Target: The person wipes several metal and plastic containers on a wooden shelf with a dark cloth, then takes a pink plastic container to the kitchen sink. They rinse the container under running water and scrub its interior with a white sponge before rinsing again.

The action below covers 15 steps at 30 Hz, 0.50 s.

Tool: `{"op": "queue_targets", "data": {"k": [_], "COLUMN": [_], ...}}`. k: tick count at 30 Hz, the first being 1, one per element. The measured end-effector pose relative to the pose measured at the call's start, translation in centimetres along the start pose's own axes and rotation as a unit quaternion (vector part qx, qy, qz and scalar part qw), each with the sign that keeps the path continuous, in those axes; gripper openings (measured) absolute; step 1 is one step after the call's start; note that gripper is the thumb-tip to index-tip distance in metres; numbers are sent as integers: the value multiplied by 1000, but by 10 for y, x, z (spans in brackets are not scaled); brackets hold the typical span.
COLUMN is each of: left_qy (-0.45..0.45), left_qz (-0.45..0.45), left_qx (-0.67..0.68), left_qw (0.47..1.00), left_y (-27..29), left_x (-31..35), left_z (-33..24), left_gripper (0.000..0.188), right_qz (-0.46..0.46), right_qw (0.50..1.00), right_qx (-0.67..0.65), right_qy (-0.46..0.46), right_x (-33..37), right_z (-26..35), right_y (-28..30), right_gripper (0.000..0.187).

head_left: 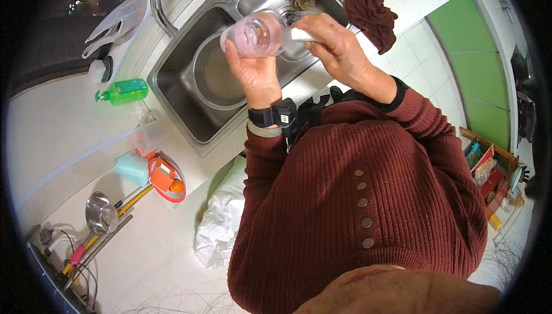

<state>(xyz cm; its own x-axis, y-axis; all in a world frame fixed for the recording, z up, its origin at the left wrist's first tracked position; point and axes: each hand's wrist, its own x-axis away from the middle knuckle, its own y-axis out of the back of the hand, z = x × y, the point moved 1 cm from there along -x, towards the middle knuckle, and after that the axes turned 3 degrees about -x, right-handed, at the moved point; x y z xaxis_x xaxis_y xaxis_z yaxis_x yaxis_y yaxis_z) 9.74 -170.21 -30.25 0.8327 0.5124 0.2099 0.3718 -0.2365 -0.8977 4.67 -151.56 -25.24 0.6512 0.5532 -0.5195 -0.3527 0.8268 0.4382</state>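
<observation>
Left hand point(253, 69) wrapped around a pinkish clear cup point(256, 33), tilted mouth-up over the steel sink point(172, 78) for drips; right hand point(336, 49) closed on something pale at its rim, apparently scrubbing.

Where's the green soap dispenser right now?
In the head view, the green soap dispenser lies on its side on the white counter, left of the steel sink.

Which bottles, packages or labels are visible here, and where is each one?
Green pump bottle: lying on the white counter, left of the sink, with a pale label.
White bottle with dark cap: just above the green one.
Colourful packets: in a wooden box, far right.
</observation>
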Motion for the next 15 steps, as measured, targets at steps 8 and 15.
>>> {"op": "queue_targets", "data": {"k": [8, 15], "left_qy": [-60, -89], "left_qz": [38, 8], "left_qx": [-71, -124], "left_qw": [995, 988], "left_y": [10, 13], "left_x": [-13, -13], "left_z": [-47, -71], "left_gripper": [69, 66], "right_qz": [71, 65], "right_qw": [995, 994], "right_qx": [-13, -42], "right_qy": [-72, -77], "right_x": [-2, -14], "right_z": [2, 7], "right_y": [-21, -34], "right_gripper": [38, 35]}}
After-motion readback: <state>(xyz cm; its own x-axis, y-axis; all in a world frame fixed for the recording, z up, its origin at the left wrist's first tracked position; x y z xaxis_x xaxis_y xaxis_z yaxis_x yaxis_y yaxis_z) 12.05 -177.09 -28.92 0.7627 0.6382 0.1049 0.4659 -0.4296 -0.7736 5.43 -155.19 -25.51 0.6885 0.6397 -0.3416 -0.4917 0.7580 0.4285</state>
